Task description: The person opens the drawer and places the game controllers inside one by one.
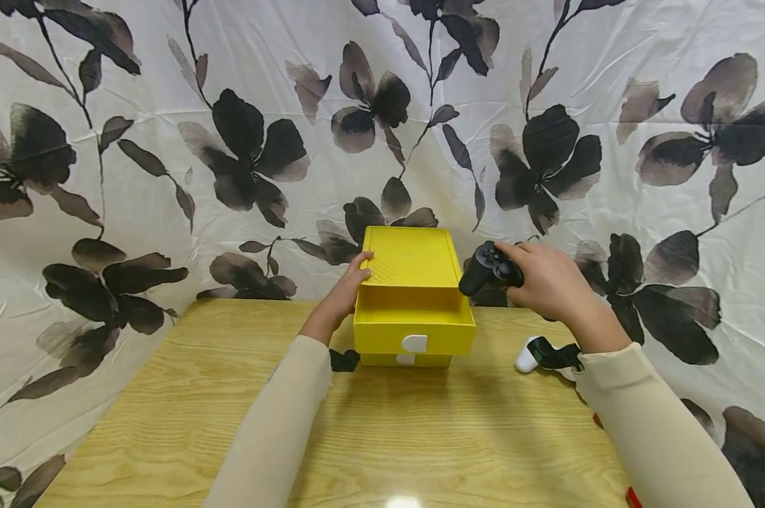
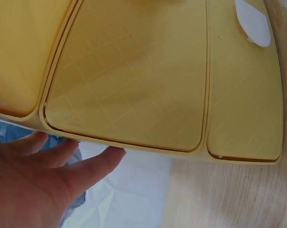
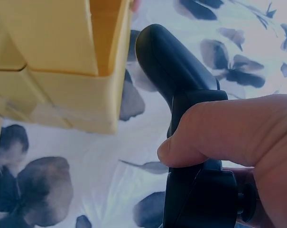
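Note:
A yellow drawer box (image 1: 411,257) stands on the wooden table with its upper drawer (image 1: 379,339) pulled out. The drawer's inside shows no contents from above, and its front bears a white tab handle (image 1: 414,343). My left hand (image 1: 339,300) rests against the box's left side near the top edge. In the left wrist view, its extended fingers (image 2: 93,170) touch the side of the box. My right hand (image 1: 550,282) grips a black game controller (image 1: 484,269) in the air, just right of the box and apart from it. The thumb lies across the controller (image 3: 181,66) in the right wrist view.
A white game controller (image 1: 527,356) lies on the table (image 1: 382,437) below my right wrist, partly hidden. Small red things (image 1: 634,497) show beside my right sleeve. A dark object (image 1: 344,360) sits left of the box by my left wrist. Flower-printed cloth (image 1: 433,155) hangs behind the table.

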`<state>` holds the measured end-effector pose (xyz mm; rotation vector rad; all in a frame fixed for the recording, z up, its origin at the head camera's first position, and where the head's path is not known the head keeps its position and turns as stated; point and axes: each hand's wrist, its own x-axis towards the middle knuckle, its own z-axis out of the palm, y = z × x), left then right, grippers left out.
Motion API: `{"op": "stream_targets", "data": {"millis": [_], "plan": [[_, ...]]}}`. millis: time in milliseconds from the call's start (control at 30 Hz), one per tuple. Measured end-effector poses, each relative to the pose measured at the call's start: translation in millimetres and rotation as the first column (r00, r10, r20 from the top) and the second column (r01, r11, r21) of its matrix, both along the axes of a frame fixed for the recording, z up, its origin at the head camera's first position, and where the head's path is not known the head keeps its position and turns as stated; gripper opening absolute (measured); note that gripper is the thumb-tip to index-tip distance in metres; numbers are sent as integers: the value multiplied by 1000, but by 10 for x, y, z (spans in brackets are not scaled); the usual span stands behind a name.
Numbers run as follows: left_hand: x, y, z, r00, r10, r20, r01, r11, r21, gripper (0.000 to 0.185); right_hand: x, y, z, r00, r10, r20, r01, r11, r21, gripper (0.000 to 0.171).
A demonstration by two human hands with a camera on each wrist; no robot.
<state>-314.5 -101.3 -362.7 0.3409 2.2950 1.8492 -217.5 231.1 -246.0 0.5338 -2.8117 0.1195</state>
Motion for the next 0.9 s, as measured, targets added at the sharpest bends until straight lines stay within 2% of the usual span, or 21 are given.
{"op": "stream_targets", "data": {"millis": [233,633,900], "plan": [[-24,3,-26,1000,14,22,-14,1000,12,49,-15,-118,54,999,33,-29,-32,999,20,76],[-31,11,-12,1000,20,6,-20,1000,5,49,-31,-384,98,993,97,-69,-96,995,13,75],[-35,10,-38,1000,16,9,-16,1000,15,50,-49,-566,84,991,133,-35,-133,991,-18,73]]}}
